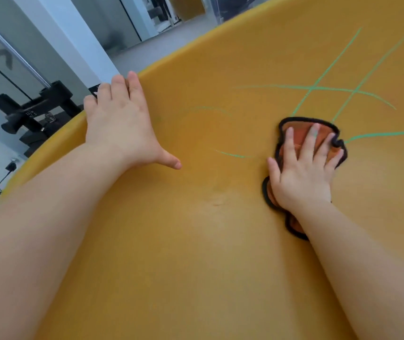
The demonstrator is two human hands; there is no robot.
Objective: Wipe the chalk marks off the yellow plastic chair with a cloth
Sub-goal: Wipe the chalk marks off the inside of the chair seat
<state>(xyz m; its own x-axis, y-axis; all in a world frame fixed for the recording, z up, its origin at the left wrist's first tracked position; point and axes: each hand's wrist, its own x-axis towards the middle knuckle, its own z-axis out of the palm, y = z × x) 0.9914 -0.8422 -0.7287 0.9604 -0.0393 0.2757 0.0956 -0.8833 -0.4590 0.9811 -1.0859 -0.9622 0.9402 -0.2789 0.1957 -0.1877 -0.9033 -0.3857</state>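
Head view: right hand (302, 175), fingers spread flat, presses the cloth (301, 130) onto the yellow chair (196, 266). Left of the cloth, only faint traces; beyond it, bold green chalk marks (310, 89) remain. Left hand (120, 128) flat, bracing the rim.

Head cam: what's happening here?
A person is wiping a yellow plastic chair. The right hand presses an orange cloth flat against it, at the near end of the green chalk lines, which cross the surface beyond the cloth. The left hand rests on the chair's rim, thumb spread, holding nothing.
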